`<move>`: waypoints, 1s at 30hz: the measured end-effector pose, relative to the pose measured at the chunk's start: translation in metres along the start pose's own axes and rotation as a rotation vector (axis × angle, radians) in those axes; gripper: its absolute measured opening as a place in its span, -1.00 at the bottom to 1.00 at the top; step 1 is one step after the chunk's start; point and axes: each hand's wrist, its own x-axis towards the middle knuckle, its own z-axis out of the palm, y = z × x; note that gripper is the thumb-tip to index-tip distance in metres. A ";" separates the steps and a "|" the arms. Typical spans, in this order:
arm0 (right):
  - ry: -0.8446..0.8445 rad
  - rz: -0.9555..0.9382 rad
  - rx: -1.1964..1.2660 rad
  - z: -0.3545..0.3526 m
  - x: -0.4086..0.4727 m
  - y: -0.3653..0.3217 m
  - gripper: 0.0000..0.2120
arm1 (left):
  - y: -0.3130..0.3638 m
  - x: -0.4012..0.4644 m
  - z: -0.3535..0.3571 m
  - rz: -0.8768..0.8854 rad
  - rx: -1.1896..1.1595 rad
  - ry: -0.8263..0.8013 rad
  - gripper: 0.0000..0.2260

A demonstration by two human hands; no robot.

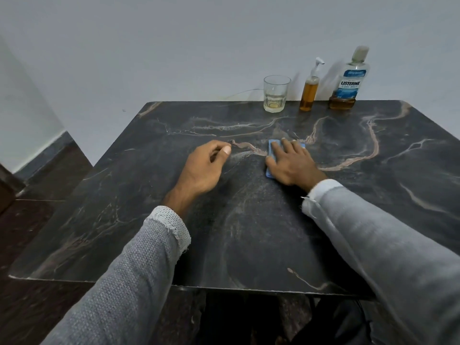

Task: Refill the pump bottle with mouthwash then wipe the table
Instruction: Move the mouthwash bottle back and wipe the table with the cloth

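On the dark marble table (249, 232), my right hand (291, 163) lies flat on a folded blue cloth (271, 150) near the table's middle, fingers spread over it. Only the cloth's left edge and far corners show around the hand. My left hand (204, 165) rests to the left of it, fingers curled loosely, holding nothing. At the back right stand the pump bottle (310, 90), mostly full of amber liquid with its white pump on, and the Listerine mouthwash bottle (348, 80), capped, with a little amber liquid at its bottom.
A clear drinking glass (275, 94) with a little pale liquid stands left of the pump bottle at the back edge. A white wall runs behind the table. Dark floor shows to the left and below the front edge.
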 end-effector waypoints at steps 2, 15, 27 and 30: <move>0.008 -0.009 0.010 0.001 0.010 -0.012 -0.41 | 0.004 0.002 0.006 -0.003 0.030 -0.002 -0.78; 0.007 -0.102 0.002 0.003 -0.048 0.062 -0.38 | 0.026 0.036 0.063 0.039 0.498 -0.229 -0.56; 0.039 0.035 0.041 -0.012 0.038 0.089 -0.42 | 0.029 0.061 0.077 0.051 0.678 -0.303 -0.60; -0.007 -0.042 0.036 -0.012 0.024 0.087 -0.42 | 0.035 0.068 0.081 0.044 0.715 -0.306 -0.59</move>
